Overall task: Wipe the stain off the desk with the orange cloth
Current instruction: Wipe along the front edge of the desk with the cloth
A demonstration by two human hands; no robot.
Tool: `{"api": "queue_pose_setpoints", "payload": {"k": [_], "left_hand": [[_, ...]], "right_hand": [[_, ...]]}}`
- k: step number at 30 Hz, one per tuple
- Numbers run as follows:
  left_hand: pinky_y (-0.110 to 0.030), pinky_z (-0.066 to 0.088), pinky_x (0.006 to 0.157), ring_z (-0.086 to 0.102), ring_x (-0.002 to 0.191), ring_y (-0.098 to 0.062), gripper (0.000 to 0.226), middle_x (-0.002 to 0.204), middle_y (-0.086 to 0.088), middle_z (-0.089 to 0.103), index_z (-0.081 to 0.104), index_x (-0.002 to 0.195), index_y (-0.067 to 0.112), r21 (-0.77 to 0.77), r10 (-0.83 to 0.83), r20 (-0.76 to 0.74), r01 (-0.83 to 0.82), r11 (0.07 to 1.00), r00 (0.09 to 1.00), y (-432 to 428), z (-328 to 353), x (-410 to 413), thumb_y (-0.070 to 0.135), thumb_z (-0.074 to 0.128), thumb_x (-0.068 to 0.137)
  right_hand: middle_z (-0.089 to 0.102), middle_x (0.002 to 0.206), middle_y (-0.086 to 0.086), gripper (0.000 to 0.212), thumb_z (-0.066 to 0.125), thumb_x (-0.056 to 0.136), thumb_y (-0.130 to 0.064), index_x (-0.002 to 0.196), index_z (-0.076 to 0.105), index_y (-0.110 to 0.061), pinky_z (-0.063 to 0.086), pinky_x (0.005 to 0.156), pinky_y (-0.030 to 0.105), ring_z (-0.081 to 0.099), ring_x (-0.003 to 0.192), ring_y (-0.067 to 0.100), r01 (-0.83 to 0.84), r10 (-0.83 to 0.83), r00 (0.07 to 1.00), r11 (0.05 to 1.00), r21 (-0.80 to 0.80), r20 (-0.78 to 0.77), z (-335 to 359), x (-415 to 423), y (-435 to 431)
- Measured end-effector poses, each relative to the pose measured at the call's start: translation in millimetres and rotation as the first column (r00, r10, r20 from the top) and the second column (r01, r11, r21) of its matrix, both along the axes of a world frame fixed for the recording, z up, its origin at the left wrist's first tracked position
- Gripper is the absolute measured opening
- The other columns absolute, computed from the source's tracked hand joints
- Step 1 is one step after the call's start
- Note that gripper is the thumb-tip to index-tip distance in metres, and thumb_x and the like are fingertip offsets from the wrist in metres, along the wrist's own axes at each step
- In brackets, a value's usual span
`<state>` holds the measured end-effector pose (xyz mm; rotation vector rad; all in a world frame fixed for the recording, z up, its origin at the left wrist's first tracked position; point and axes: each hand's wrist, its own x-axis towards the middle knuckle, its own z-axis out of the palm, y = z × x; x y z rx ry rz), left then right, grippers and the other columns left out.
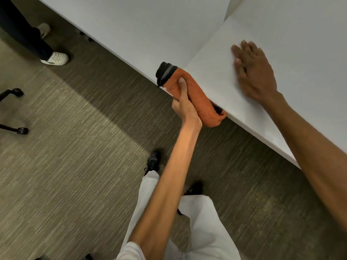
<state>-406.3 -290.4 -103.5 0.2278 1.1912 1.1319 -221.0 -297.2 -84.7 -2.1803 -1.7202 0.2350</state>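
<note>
The orange cloth (200, 98), rolled up with a black and grey end, lies against the front edge of the white desk (300, 34). My left hand (185, 106) grips the cloth from the floor side, thumb on top. My right hand (253, 72) rests flat on the desk top, palm down with fingers together, to the right of the cloth and apart from it. No stain shows on the visible desk surface.
A second white desk (150, 25) joins at the upper left along a seam. Another person's legs and white shoes (55, 58) stand at the far left. Chair casters (22, 130) sit at the left edge. My own legs and dark shoes (153, 162) are below, on carpet.
</note>
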Motion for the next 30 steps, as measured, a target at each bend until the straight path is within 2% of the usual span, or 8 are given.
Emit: {"api": "queue_pose_setpoints", "payload": {"k": [7,11,14,16,19,21,25,30], "left_hand": [[-0.022,0.055,0.087,0.067,0.097,0.003,0.043,0.106,0.011,0.07,0.06,0.13,0.015,0.298,-0.071,-0.537,0.268,0.916,0.84,9.8,-1.0,-18.4,0.037,0.066,0.093],[-0.043,0.031,0.118,0.036,0.145,-0.016,0.061,0.154,-0.002,0.043,0.036,0.147,0.031,0.294,-0.063,-0.885,0.658,0.693,0.462,32.7,2.4,-31.0,0.041,0.059,0.091],[-0.046,0.003,0.122,0.008,0.154,-0.016,0.064,0.162,0.001,0.029,0.036,0.15,0.025,0.113,0.002,-0.992,0.856,0.505,0.13,54.0,10.9,-37.0,0.049,0.049,0.093],[-0.05,0.003,0.123,0.007,0.154,-0.02,0.067,0.16,-0.001,0.032,0.034,0.153,0.02,0.013,0.055,-0.998,0.922,0.386,-0.009,61.5,17.7,-38.5,0.052,0.043,0.095],[-0.048,0.005,0.124,0.014,0.153,-0.02,0.066,0.16,-0.001,0.034,0.033,0.154,0.019,-0.072,0.134,-0.987,0.991,0.113,-0.087,65.0,28.4,-35.6,0.054,0.04,0.098],[-0.044,0.005,0.124,0.018,0.152,-0.019,0.065,0.16,0.0,0.034,0.033,0.154,0.02,-0.113,0.157,-0.981,0.994,0.01,-0.113,71.7,32.6,-27.7,0.056,0.037,0.099],[-0.045,0.011,0.126,0.016,0.153,-0.02,0.071,0.161,-0.001,0.03,0.027,0.156,0.018,-0.155,0.135,-0.979,0.988,-0.009,-0.153,103.7,42.5,7.6,0.06,0.03,0.099],[-0.045,0.009,0.125,0.014,0.153,-0.025,0.074,0.164,-0.008,0.024,0.021,0.157,0.01,-0.284,0.203,-0.949,0.933,-0.22,-0.241,154.8,53.3,90.9,0.058,0.032,0.101]], "right_hand": [[0.03,0.163,0.011,0.049,0.026,0.107,-0.03,0.153,0.038,-0.017,-0.003,0.125,0.051,0.013,0.156,0.025,0.024,-0.024,0.998,1.0,0.003,0.066,-1.6,2.5,-1.0],[0.028,0.164,0.009,0.048,0.03,0.107,-0.031,0.15,0.043,-0.014,-0.004,0.126,0.048,0.014,0.156,0.021,0.126,-0.127,0.992,0.99,0.069,0.012,-0.1,3.3,-6.1],[0.032,0.162,0.01,0.045,0.031,0.107,-0.026,0.146,0.048,-0.013,-0.003,0.126,0.047,0.018,0.155,0.02,0.232,-0.23,0.973,0.968,0.094,-0.033,1.7,-0.4,-7.3],[0.035,0.161,0.008,0.042,0.033,0.106,-0.022,0.142,0.053,-0.013,-0.003,0.127,0.043,0.021,0.154,0.017,0.409,-0.385,0.907,0.903,0.135,-0.173,4.0,-7.0,-10.1],[0.041,0.158,0.002,0.037,0.035,0.107,-0.021,0.134,0.059,-0.014,-0.002,0.128,0.037,0.025,0.151,0.009,0.723,-0.582,0.644,0.675,0.147,-0.496,6.5,-21.6,-29.3],[0.042,0.157,0.001,0.036,0.035,0.108,-0.021,0.131,0.062,-0.015,-0.001,0.127,0.035,0.023,0.149,0.005,0.797,-0.631,0.553,0.591,0.125,-0.544,5.3,-32.2,-42.8],[0.042,0.157,0.002,0.036,0.037,0.107,-0.013,0.132,0.062,-0.015,0.005,0.125,0.037,0.024,0.153,0.021,0.803,-0.669,0.537,0.591,0.07,-0.513,2.6,-35.6,-55.2],[0.046,0.154,0.009,0.039,0.037,0.104,-0.003,0.136,0.06,-0.011,0.014,0.127,0.037,0.032,0.15,0.023,0.779,-0.65,0.572,0.622,0.082,-0.5,7.9,-32.9,-72.2]]}}
